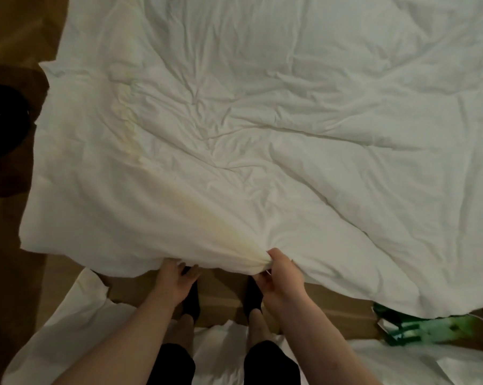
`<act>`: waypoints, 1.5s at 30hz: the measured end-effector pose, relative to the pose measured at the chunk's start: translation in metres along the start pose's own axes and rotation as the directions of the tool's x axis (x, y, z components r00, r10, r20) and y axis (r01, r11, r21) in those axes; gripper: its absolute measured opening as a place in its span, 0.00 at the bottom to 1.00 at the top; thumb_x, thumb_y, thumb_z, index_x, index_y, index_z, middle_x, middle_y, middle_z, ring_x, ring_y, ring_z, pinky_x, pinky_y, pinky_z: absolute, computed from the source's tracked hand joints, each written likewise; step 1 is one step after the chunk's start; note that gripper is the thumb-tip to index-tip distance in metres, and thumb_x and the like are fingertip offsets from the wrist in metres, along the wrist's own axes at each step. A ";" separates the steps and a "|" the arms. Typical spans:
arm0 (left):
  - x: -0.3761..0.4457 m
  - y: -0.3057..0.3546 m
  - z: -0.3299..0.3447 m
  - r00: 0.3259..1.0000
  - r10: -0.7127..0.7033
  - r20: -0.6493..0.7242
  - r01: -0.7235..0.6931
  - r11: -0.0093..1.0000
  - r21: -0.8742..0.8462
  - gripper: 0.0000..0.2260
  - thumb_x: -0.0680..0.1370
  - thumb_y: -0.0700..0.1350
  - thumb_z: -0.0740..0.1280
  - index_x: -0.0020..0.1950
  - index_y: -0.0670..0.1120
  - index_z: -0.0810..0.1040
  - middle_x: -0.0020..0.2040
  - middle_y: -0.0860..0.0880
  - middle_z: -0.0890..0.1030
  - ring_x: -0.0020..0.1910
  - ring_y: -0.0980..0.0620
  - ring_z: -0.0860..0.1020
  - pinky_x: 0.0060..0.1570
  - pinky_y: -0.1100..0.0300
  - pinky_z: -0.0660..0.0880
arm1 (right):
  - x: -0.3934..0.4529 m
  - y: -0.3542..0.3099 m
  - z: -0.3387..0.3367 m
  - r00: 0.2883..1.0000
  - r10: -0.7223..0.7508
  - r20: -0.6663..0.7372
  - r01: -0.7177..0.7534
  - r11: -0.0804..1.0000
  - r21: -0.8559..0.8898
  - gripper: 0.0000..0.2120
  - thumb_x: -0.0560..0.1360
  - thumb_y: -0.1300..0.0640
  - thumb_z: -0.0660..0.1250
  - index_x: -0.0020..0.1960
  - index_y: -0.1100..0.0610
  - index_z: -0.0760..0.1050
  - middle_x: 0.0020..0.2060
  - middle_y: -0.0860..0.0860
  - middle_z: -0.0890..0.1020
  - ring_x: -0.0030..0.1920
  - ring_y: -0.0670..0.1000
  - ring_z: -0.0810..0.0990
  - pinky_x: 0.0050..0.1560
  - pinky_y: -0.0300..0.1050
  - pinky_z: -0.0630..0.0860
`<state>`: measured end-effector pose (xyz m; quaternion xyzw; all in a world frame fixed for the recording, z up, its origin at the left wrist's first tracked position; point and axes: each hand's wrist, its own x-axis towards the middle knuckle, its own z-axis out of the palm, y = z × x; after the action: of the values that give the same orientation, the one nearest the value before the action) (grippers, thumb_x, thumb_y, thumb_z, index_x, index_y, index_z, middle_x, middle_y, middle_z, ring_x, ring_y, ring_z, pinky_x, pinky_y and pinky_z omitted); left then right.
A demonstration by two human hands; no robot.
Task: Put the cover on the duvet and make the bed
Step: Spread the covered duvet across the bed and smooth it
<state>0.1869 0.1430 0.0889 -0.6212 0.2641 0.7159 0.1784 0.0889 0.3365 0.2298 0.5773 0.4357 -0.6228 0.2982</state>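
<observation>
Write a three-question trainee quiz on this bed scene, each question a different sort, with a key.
1. True or false: the right hand grips a bunched fold of the duvet.
2. Where do the left hand's fingers go? A) on top of the duvet B) under the duvet's near edge C) onto the green bag
3. Fill in: on the floor at the left edge lies a round ____ object.

Key: 1 true; 2 B; 3 black.
</observation>
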 end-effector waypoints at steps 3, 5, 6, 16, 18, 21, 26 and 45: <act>-0.017 0.018 0.011 0.935 0.354 0.001 -0.351 0.925 0.147 0.17 0.79 0.51 0.68 0.66 0.48 0.79 0.60 0.43 0.83 0.58 0.38 0.80 0.68 0.39 0.72 | -0.012 -0.003 -0.001 0.997 0.007 0.083 -0.008 1.000 0.009 0.06 0.77 0.69 0.64 0.53 0.61 0.73 0.34 0.54 0.77 0.34 0.51 0.78 0.27 0.41 0.78; -0.021 0.028 0.022 0.885 0.465 0.013 -0.456 0.862 0.222 0.20 0.83 0.51 0.61 0.75 0.48 0.72 0.69 0.45 0.78 0.59 0.42 0.79 0.69 0.43 0.71 | -0.021 -0.004 -0.003 0.992 -0.004 0.124 0.007 1.000 -0.028 0.05 0.77 0.69 0.64 0.48 0.61 0.72 0.30 0.52 0.75 0.30 0.49 0.77 0.27 0.41 0.77; -0.020 0.033 0.023 0.885 0.466 -0.023 -0.440 0.850 0.290 0.20 0.85 0.48 0.57 0.77 0.45 0.68 0.74 0.44 0.73 0.54 0.46 0.79 0.69 0.48 0.72 | -0.024 -0.006 -0.006 0.991 -0.012 0.134 0.019 0.999 -0.048 0.05 0.77 0.69 0.64 0.46 0.60 0.71 0.29 0.52 0.75 0.28 0.47 0.77 0.27 0.41 0.77; -0.132 0.019 -0.025 0.875 0.436 -0.208 -0.156 0.662 0.733 0.12 0.75 0.31 0.59 0.35 0.44 0.72 0.37 0.44 0.76 0.39 0.46 0.74 0.40 0.56 0.69 | -0.054 -0.041 -0.028 0.984 -0.167 0.053 0.176 0.924 -0.339 0.06 0.79 0.65 0.66 0.48 0.58 0.69 0.38 0.57 0.73 0.34 0.53 0.75 0.31 0.45 0.79; -0.161 0.014 -0.049 0.899 0.412 -0.152 -0.139 0.597 0.790 0.10 0.74 0.35 0.60 0.35 0.45 0.71 0.33 0.44 0.74 0.35 0.47 0.72 0.38 0.56 0.67 | -0.071 -0.020 -0.044 0.985 -0.166 0.038 0.166 0.889 -0.427 0.05 0.77 0.66 0.67 0.45 0.61 0.71 0.39 0.58 0.73 0.35 0.56 0.76 0.36 0.48 0.78; -0.200 0.014 -0.072 0.907 0.391 -0.158 -0.091 0.546 0.833 0.11 0.73 0.32 0.62 0.34 0.44 0.68 0.31 0.43 0.71 0.34 0.47 0.69 0.36 0.55 0.62 | -0.096 0.008 -0.062 0.992 -0.129 0.011 0.120 0.883 -0.453 0.05 0.78 0.68 0.66 0.43 0.63 0.72 0.34 0.57 0.74 0.30 0.54 0.76 0.26 0.41 0.74; -0.265 0.023 -0.083 0.885 0.418 -0.204 -0.127 0.638 0.759 0.08 0.63 0.34 0.66 0.31 0.44 0.67 0.33 0.44 0.70 0.37 0.46 0.68 0.38 0.53 0.61 | -0.125 0.024 -0.078 0.996 -0.092 -0.022 0.074 0.904 -0.420 0.06 0.78 0.66 0.68 0.50 0.65 0.70 0.45 0.62 0.77 0.39 0.58 0.82 0.28 0.44 0.80; -0.393 0.065 0.034 0.785 0.537 0.309 -0.591 0.501 0.632 0.04 0.53 0.42 0.65 0.24 0.42 0.77 0.25 0.47 0.75 0.30 0.47 0.75 0.35 0.43 0.78 | -0.230 0.060 -0.064 0.908 0.199 0.369 -0.015 0.896 -0.445 0.39 0.66 0.21 0.65 0.63 0.49 0.75 0.56 0.51 0.82 0.53 0.52 0.80 0.51 0.49 0.80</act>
<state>0.1865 0.1408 0.4889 -0.3584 0.6956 0.6002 0.1656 0.2063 0.3365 0.4457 0.3786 0.4581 -0.5988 0.5368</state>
